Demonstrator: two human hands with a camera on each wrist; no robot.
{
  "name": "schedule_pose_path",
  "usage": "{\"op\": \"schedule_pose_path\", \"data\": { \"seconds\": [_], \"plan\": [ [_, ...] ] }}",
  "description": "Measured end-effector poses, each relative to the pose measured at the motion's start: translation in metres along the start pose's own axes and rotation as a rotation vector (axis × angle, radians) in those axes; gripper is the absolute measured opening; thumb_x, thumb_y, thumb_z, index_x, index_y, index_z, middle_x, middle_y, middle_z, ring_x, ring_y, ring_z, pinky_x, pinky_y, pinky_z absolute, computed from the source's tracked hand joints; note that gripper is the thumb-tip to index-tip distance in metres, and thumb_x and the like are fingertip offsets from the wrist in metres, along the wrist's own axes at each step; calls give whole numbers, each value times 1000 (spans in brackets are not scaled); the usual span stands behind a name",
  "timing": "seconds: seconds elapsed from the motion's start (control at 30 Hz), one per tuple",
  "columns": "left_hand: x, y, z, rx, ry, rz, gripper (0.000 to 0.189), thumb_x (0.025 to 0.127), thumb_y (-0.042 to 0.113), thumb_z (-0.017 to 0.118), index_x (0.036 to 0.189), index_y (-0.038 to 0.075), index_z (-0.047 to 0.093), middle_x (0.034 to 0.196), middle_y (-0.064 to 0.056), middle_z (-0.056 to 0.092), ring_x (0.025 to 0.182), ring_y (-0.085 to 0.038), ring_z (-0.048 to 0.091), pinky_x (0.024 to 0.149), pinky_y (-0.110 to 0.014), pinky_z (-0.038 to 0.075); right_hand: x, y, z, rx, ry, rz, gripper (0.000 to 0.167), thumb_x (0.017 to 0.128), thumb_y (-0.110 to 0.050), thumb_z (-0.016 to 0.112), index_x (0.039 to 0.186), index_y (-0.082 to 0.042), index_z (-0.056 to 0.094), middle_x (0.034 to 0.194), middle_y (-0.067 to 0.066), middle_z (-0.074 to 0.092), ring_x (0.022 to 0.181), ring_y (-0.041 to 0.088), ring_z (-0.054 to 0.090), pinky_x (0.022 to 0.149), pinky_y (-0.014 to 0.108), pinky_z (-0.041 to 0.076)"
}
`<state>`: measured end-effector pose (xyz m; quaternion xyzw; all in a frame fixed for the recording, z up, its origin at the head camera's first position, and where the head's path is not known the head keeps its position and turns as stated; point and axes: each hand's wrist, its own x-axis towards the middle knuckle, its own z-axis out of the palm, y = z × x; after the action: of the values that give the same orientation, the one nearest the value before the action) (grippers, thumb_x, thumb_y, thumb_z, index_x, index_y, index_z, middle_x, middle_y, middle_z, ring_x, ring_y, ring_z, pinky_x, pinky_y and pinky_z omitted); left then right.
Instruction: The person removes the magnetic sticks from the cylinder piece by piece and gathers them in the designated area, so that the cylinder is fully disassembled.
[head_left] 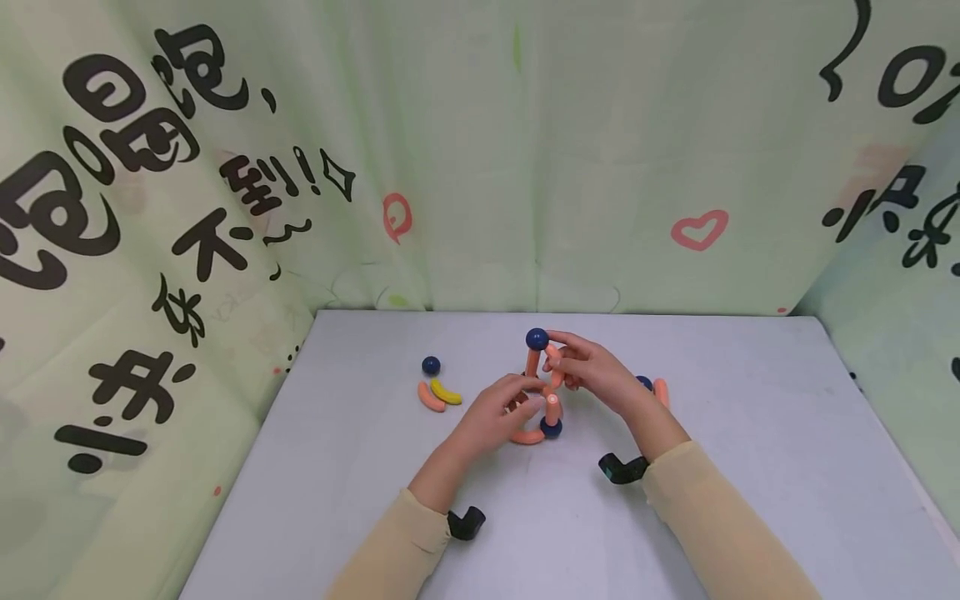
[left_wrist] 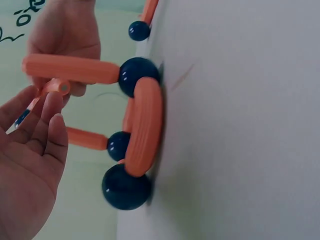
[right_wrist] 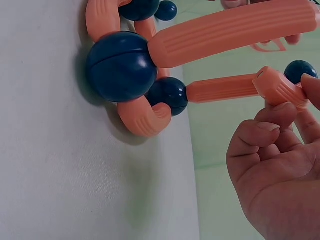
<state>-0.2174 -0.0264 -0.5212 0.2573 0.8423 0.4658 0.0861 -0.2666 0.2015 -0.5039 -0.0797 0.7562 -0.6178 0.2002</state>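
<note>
Seemingly mid-build: frame (head_left: pixel 552 412) stands, top unjoined; right hand (head_left: pixel 597 373) fingers pinch curved rod (right_wrist: pixel 281 91), left hand (head_left: pixel 493 417) fingers spread loosely; ball (head_left: pixel 431 365), left of centre, likely unused.

The right hand (right_wrist: pixel 280 172) pinches a ribbed orange piece (right_wrist: pixel 276 89) near orange rods (right_wrist: pixel 225 37) joined to blue balls (right_wrist: pixel 122 66).

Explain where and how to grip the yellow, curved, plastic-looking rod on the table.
Probably pinch the yellow rod mid-length from above, across its narrow width: it lies flat, with a curved coral plastic-looking rod close on its left.
</note>
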Motion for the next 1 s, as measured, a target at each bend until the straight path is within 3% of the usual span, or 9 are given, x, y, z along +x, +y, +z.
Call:
{"op": "schedule_pose_path", "data": {
  "seconds": [0.13,0.27,0.4,0.53,0.67,1.0],
  "plan": [
    [1,-1,10,-45,-42,-23,42,96,53,57,133,34,59,115,10,61,93,-4,58,78,-23,52,0,0,0,3,-5,-5,55,98,-33,62,148,-24,43,116,21,63,76,20,52,71,27,45],
    [4,-4,18,-71,-71,14,40,94,43,65,131,28,60,105,8,62,83,-4,59,72,-21,53,0,0,-1,7,-3,-11,55,98,-33,62,148,-24,43,110,14,67,76,19,52,70,26,45],
    [7,-8,27,-3,-78,37,23,95,34,66,116,24,61,98,9,60,78,-2,59,70,-18,51,-1,-1,0,12,-6,-15,56,97,-34,63,148,-24,43,113,17,65,74,17,51,70,26,45],
    [5,-10,33,74,-75,-10,10,96,32,65,103,27,58,96,12,60,81,0,59,72,-17,51,-1,-1,1,5,-7,-8,57,97,-34,63,149,-24,42,119,22,62,73,15,50,72,27,44],
    [6,-11,36,104,-54,-37,9,96,31,65,101,27,59,96,13,60,81,1,59,73,-16,50,-1,-1,1,0,-4,-2,58,97,-35,62,150,-24,41,120,23,63,74,16,49,72,28,44],
    [9,-11,40,136,-29,-37,9,95,32,66,98,26,61,92,12,60,79,-1,57,71,-15,49,-2,-1,0,2,-2,0,57,97,-34,63,149,-24,42,121,25,61,74,16,50,71,27,45]
  ]
}}
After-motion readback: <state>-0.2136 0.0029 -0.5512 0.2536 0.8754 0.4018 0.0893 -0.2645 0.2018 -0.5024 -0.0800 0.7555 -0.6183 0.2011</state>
